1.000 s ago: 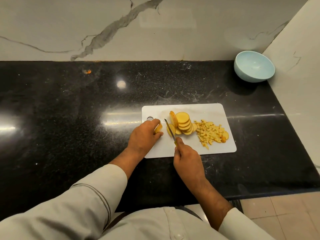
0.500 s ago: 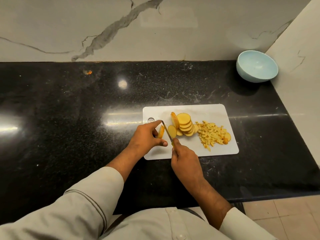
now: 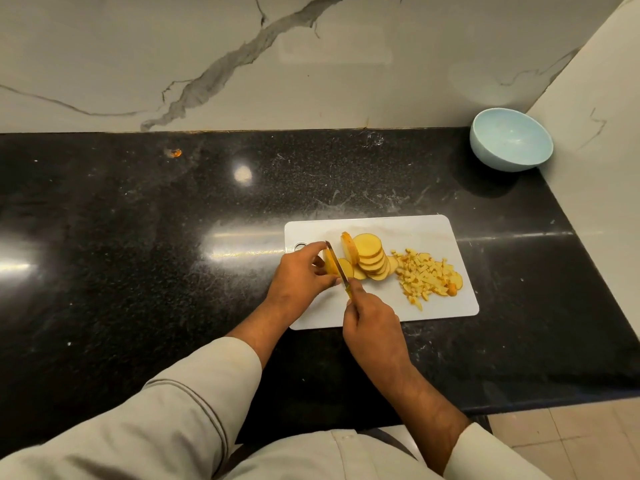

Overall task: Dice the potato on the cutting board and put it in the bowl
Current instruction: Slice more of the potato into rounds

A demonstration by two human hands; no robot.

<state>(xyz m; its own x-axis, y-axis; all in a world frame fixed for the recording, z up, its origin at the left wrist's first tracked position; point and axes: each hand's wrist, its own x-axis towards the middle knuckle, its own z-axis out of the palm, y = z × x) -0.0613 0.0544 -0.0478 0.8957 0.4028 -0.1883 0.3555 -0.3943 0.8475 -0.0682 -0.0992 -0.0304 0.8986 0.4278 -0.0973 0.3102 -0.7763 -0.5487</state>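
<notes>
**Knife through a potato piece at the board's left end**

On the black stone counter [image 3: 138, 271]: a white cutting board [image 3: 433, 306], lying right of centre, hang-hole toward 9 o'clock.

At the board's 9 o'clock end: left hand [image 3: 298, 282], fingers curled round a small potato piece [image 3: 329, 265], pinching it upright between thumb and fingertips. Touching that piece on its right side: the knife [image 3: 336, 263], blade running from about 11 o'clock down toward 5 o'clock, edge on the potato. Round the yellow-green handle at the blade's lower end: right hand [image 3: 372, 327], wrapped tight, index finger stretched along the top toward the blade. How deep the blade sits in the piece: cannot tell.

Just beside the blade, toward 3 o'clock: a fanned row of round potato slices [image 3: 370, 258], overlapping, one slice standing nearly on edge at the row's left end, one or two lying flat beneath at 6 o'clock. Further toward 3 o'clock, near the board's right end: a loose heap of diced potato [image 3: 426, 278], small yellow cubes with some skin-edged bits, all on the board.

Well apart, at 1 o'clock from the board, in the counter's back right corner against the marble wall [image 3: 311, 64]: a pale blue bowl [image 3: 510, 140], tilted a little toward the camera, nothing visible inside.

Along the bottom: pale sleeves [image 3: 156, 420] and forearms reaching up from 6 o'clock; tiled floor [image 3: 571, 434] at 5 o'clock.
</notes>
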